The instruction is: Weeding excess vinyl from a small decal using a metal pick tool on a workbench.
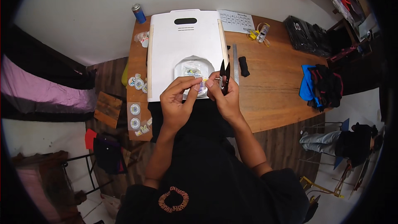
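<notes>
Over the front of a white board [166, 56], my two hands come together fingertip to fingertip. My left hand [179, 99] is closed in a pinch at a small clear piece with coloured print [202, 86]. My right hand [225, 99] holds dark-bladed scissors [225, 74], blades pointing away from me, while its thumb and forefinger meet the same printed piece. Just behind the fingers, a white many-sided tray [177, 69] holds clear film with printed bits. My hands partly hide the tray's near side.
Round printed transfers [135, 109] lie on the wooden table [269, 83] at left. A blue can [139, 13] stands behind. To the right are a metal ruler [236, 64], a black rolled cloth [244, 66], black bags [306, 35] and folded garments [323, 85]. Another person [352, 144] is far right.
</notes>
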The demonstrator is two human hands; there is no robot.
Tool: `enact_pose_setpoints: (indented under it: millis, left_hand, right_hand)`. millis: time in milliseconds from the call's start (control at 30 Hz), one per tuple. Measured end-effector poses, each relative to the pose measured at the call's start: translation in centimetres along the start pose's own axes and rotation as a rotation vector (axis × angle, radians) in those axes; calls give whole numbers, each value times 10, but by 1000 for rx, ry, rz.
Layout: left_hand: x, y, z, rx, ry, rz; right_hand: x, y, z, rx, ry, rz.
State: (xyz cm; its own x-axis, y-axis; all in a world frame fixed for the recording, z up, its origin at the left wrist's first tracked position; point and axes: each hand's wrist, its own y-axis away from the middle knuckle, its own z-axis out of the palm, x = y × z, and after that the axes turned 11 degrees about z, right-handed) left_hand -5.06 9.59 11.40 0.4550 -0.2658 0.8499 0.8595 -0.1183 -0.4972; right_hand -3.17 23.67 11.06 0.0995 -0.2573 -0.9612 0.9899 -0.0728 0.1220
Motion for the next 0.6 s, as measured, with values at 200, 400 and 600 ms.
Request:
enact_pose_setpoints:
  millis: [200,400,600]
  left_hand:
    - [12,-6,5,41,18,4]
    - [24,-18,1,-14,10,5]
    - [24,-19,4,-13,9,0]
  right_hand:
    - [-4,10,-5,-187,-178,12]
    - [-12,37,-27,-351,-61,179]
    - [-19,38,-43,-408,162,129]
